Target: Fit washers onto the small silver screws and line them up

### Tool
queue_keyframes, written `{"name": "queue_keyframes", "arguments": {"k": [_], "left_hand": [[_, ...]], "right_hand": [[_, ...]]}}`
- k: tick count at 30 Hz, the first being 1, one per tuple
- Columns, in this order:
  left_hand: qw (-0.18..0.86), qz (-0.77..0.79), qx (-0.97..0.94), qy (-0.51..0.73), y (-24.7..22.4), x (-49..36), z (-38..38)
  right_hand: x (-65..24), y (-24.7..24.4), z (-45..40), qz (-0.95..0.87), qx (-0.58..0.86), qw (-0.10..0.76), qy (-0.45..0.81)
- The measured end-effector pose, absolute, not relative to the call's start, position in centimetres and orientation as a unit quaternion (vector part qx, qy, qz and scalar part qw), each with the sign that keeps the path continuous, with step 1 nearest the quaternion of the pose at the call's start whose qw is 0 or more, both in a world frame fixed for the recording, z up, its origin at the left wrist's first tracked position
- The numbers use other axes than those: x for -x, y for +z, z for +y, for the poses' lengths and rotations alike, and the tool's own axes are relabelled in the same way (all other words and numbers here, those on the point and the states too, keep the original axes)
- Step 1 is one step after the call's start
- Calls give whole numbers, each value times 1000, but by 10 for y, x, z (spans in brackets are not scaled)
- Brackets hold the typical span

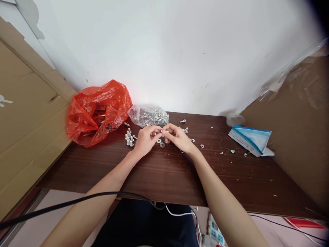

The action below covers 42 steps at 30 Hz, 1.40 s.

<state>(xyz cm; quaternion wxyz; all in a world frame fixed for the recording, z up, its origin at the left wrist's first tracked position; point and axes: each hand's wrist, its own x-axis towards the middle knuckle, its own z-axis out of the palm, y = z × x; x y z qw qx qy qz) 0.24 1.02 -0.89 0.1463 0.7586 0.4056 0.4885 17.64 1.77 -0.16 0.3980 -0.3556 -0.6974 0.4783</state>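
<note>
- Brown table (159,176): loose washers (162,145), centre.
- Left hand (147,139), right hand (178,138): nearly closed, both pinching one small part (166,131).
- Risk: slipping pinch could drop part among washers.

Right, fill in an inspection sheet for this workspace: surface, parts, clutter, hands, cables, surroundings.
Surface: dark, wood-look tabletop.
Job's things: clear bag of metal hardware at the back; loose bolt, washers and nut nearby; pale fasteners clustered left of the left hand.
Clutter: red plastic bag at the left; blue-edged packet and pale scraps at the right.
Hands: left hand and right hand meet at the fingertips around a small piece, too small to identify.
Cables: black cable crosses the view in front of the left forearm; white cable below the tabletop's front edge.
Surroundings: white wall behind, cardboard on both sides, power strip below.
</note>
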Motion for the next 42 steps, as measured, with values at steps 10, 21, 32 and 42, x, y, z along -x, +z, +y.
{"name": "queue_keyframes", "arguments": {"k": [10, 21, 32, 42], "left_hand": [[164, 403, -748, 502, -8, -3, 11], [123, 400, -773, 478, -9, -2, 10], [119, 404, -781, 461, -6, -3, 8], [162, 421, -783, 429, -5, -2, 8]], "right_hand": [[-176, 4, 16, -705, 368, 392, 462], [-173, -2, 18, -728, 392, 384, 410], [-171, -2, 17, -710, 364, 390, 459], [-170, 2, 14, -721, 352, 380, 460]]}}
